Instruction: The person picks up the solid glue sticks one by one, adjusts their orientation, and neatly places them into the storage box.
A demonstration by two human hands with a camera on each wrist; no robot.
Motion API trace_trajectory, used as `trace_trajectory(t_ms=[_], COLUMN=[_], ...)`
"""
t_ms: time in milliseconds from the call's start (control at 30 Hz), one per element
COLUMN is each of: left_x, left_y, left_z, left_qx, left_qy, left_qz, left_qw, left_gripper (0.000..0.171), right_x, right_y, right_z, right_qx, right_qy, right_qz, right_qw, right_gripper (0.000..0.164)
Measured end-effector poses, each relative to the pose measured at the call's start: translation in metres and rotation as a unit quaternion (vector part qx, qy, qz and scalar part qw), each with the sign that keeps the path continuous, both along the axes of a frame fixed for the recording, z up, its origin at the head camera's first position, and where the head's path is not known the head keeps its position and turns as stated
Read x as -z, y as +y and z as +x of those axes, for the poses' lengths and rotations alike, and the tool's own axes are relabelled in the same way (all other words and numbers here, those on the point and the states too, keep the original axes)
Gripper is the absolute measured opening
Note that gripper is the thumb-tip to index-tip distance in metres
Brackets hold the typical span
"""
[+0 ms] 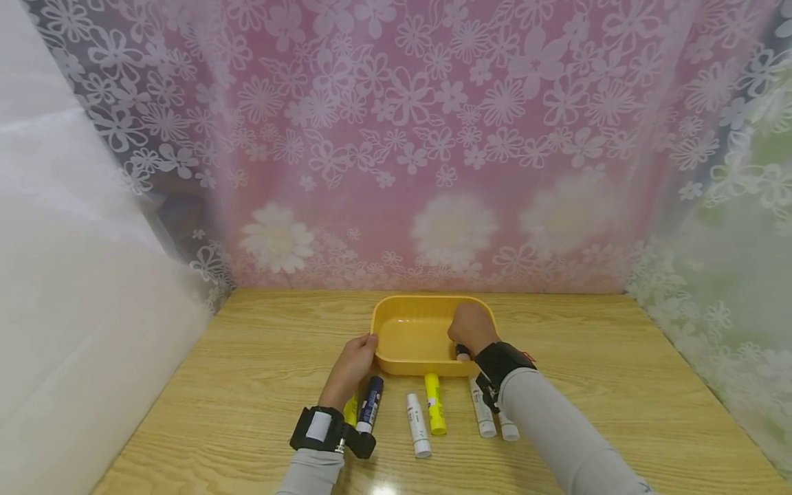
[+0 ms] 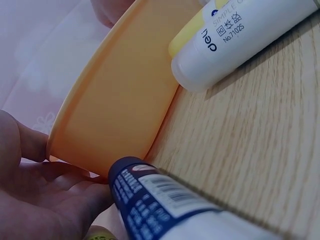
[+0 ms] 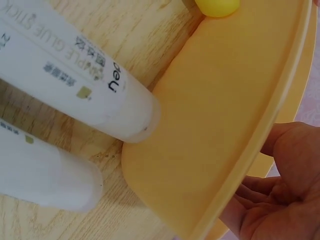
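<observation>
At the left end of a yellow plastic tray (image 1: 396, 368), my left hand (image 1: 357, 361) grips the rim, thumb above and fingers lower on the outside. My right hand (image 1: 472, 326) reaches inside the tray's right end with curled fingers. Under it shows a dark glue stick (image 1: 463, 352) with a pale end; the tray's front wall hides my right fingertips in the right wrist view. A navy glue stick (image 1: 371, 404) with a white base lies beside my left wrist, partly covering a yellow glue stick (image 1: 351, 410).
In front of the tray lie a white glue stick (image 1: 417, 425), another yellow glue stick (image 1: 435, 404), and two more white glue sticks, one (image 1: 482, 411) near the right wrist strap and one (image 1: 509, 427) partly under my sleeve. A pink floral curtain (image 1: 421, 137) hangs behind the wooden table (image 1: 278, 330).
</observation>
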State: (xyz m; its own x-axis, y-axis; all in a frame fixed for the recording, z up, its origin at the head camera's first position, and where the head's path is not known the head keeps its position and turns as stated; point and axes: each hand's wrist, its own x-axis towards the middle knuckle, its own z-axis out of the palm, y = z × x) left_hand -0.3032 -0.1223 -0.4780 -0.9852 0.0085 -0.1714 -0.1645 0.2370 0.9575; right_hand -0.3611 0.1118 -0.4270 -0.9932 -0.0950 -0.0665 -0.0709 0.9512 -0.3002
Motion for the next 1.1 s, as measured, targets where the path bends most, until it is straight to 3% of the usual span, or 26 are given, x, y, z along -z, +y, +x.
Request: trace_trajectory(t_ms=[733, 1100], left_x=[0.0006, -0.0009], left_y=[0.0008, 0.0003], left_z=[-0.0010, -0.0003], left_qx=[0.001, -0.002], left_qy=[0.002, 0.002], left_qz=[0.012, -0.001], left_qw=[0.9999, 1.0000], left_gripper=[0.050, 0.050], right_x=[-0.0007, -0.0009], right_y=[0.0014, 0.0016], right_z=[-0.0013, -0.0006], right_qx=[-0.008, 0.020], right_qy=[0.014, -0.009], right_qz=[-0.018, -0.036], right_qw=[1.000, 0.999], right_gripper=[0.023, 0.015])
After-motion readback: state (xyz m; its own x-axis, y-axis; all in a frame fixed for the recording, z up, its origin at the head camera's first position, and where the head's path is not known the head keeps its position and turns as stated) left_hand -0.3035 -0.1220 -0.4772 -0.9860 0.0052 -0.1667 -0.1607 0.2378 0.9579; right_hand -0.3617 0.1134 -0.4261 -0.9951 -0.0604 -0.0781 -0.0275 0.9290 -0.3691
